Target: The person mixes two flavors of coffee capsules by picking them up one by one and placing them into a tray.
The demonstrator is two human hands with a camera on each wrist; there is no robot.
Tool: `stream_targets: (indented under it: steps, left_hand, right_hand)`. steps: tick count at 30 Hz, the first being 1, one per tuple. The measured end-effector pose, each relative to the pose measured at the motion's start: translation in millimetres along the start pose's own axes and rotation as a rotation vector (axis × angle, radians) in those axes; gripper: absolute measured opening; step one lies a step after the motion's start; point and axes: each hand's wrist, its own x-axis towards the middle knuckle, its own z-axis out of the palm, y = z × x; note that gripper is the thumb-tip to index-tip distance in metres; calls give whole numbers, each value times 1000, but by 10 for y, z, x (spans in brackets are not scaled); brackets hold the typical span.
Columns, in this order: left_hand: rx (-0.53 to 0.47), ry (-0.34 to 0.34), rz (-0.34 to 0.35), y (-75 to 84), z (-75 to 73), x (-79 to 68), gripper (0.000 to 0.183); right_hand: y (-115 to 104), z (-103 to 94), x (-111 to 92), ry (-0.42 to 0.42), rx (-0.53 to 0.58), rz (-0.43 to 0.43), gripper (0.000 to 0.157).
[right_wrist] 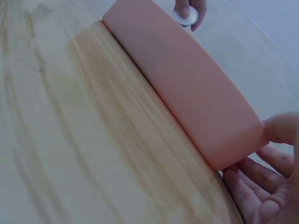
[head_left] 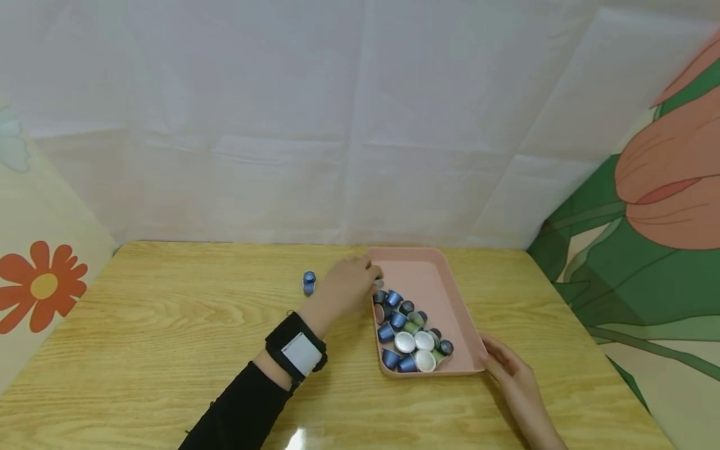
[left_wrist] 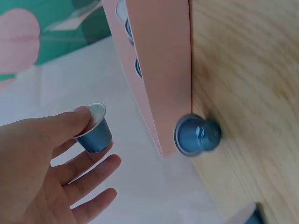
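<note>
My left hand [head_left: 349, 284] pinches a blue coffee capsule [left_wrist: 96, 133] between thumb and fingers, above the left rim of a pink tray [head_left: 450, 284]. The capsule's pale lid faces the thumb, and the other fingers are spread in the left wrist view. Inside the tray, coffee capsules [head_left: 398, 320] in blue, green and dark colours lie heaped toward the near left, some with white lids up. At the near right corner, my right hand [head_left: 512, 365] holds the tray, its thumb by the rim and fingers [right_wrist: 261, 175] under the corner.
Two blue capsules [head_left: 309, 283] lie on the wooden table [head_left: 185, 331], left of my left hand. In the left wrist view, one blue capsule [left_wrist: 196, 135] is close beside the tray's outer wall. White cloth [head_left: 270, 125] hangs behind the table; flower-patterned panels [head_left: 669, 187] flank it.
</note>
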Motion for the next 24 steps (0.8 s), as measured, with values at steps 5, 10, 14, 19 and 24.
stream_targets:
  steps: [5, 10, 14, 19, 24]
  left_hand:
    - [57, 24, 116, 251, 58, -2, 24]
    - [74, 6, 167, 431, 107, -2, 26]
    - [122, 35, 200, 516, 152, -2, 26]
    - [182, 79, 259, 593, 213, -9, 22]
    - [205, 114, 318, 687, 241, -14, 23]
  right_hand:
    - [2, -8, -3, -3, 0, 2, 62]
    - [3, -7, 3, 8, -5, -7, 61]
    - [-3, -6, 6, 5, -6, 6, 60]
    - [-14, -13, 2, -16, -12, 35, 64]
    - [-21, -12, -3, -18, -12, 42, 64]
